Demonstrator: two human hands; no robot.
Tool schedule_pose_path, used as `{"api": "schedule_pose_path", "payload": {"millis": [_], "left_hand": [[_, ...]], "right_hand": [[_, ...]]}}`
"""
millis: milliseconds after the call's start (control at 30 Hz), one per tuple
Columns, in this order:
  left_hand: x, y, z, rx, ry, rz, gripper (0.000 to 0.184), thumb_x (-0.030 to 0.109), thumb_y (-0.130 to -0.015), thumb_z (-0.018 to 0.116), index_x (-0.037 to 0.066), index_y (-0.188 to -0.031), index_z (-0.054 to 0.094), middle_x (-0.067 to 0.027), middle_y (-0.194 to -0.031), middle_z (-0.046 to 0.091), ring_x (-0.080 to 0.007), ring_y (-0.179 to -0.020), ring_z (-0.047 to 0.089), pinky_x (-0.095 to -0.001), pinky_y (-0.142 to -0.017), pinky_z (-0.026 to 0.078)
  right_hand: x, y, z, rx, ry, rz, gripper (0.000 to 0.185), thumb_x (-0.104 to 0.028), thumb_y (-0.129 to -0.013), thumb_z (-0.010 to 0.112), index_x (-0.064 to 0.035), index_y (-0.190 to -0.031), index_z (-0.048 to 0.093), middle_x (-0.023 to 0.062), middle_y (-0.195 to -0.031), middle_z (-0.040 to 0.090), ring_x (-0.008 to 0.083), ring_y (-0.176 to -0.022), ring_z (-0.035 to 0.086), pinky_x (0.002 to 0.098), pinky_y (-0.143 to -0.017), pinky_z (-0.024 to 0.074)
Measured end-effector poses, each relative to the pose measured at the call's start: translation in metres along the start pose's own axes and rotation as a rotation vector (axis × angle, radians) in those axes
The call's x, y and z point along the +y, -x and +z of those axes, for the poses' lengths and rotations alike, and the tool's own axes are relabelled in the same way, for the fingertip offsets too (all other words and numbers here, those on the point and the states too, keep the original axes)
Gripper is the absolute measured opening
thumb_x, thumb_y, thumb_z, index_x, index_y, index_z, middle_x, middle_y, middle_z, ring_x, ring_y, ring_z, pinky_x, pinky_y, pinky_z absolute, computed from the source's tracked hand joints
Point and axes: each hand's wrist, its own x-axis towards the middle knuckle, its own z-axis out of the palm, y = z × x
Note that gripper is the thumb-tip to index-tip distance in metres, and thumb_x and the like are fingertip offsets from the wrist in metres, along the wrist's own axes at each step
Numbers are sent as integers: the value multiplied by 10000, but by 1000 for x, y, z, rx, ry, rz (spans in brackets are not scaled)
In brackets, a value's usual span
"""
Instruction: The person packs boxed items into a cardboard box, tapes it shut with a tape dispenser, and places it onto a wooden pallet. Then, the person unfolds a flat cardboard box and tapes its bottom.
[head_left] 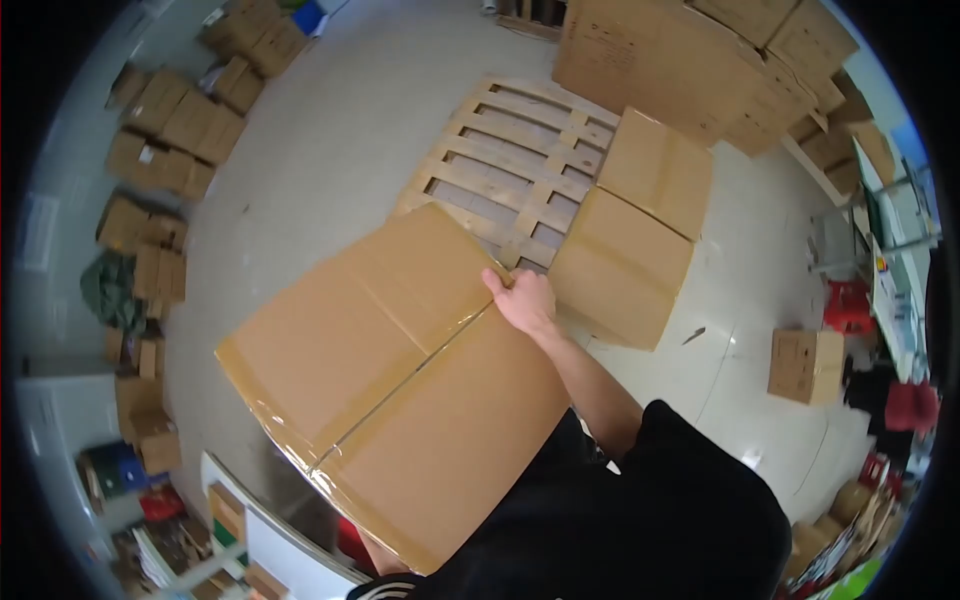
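A large taped cardboard box (400, 380) is held tilted against my body, with a strap or seam line running across it. My right hand (522, 300) grips its upper right edge, fingers wrapped over the rim. At the box's lower end only a bit of my left forearm (380, 556) shows; the left hand itself is hidden beneath or behind the box. Just beyond the box lies a wooden pallet (497, 150). Two closed boxes, a near one (625, 265) and a farther one (657, 172), stand along the pallet's right side.
Stacked cartons (650, 65) rise behind the pallet at the back right. More cartons (185, 115) line the left wall. A small box (806, 366) sits on the floor at right, near a cluttered table (895, 270). A white-edged frame (285, 540) is at the lower left.
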Motion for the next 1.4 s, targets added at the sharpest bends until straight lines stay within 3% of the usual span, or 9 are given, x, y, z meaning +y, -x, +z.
{"api": "schedule_pose_path", "payload": {"millis": [367,600,967,1100,1233,1400], "left_hand": [[212,-131,134,-215,-386,51,747,615,-935,400,-30,-1280,555,-140,-1198,638,-265,-1080,600,-411,-964,446],[297,-171,228,-302,-560,58,738,611,-938,401,-23,-1285,552,-134,-1202,636,-260,-1082,598,-411,-965,444],[433,-261,386,-480,-859,66,724,604,-943,404,-13,-1293,546,-125,-1208,633,-253,-1085,594,-412,-968,440],[496,-319,453,-559,-972,52,720,602,-944,405,-10,-1296,544,-121,-1210,632,-251,-1086,593,-412,-969,439],[558,-372,515,-620,-1087,41,715,600,-946,405,-6,-1299,542,-118,-1212,630,-248,-1087,592,-413,-970,438],[587,-410,553,-640,-1134,27,709,597,-948,407,-2,-1303,539,-113,-1215,629,-245,-1089,590,-413,-971,436]], "right_hand": [[26,-69,21,312,-225,386,677,-619,-838,562,44,-815,696,278,-818,675,437,-818,662,498,-760,532],[22,-96,29,449,-192,504,696,-619,-842,559,61,-812,700,299,-778,661,449,-774,660,492,-724,535],[-21,-125,32,726,-203,825,636,-549,-841,620,80,-775,688,296,-762,655,435,-767,664,476,-723,534],[-53,-156,75,805,-214,959,654,-555,-850,618,95,-830,687,319,-813,654,457,-832,655,467,-766,526],[-88,-181,105,767,-147,1090,672,-563,-860,597,102,-835,690,330,-827,650,460,-840,653,462,-782,525],[-118,-201,131,670,-183,1179,691,-589,-865,561,87,-828,703,317,-838,660,451,-849,657,460,-804,523]]}}
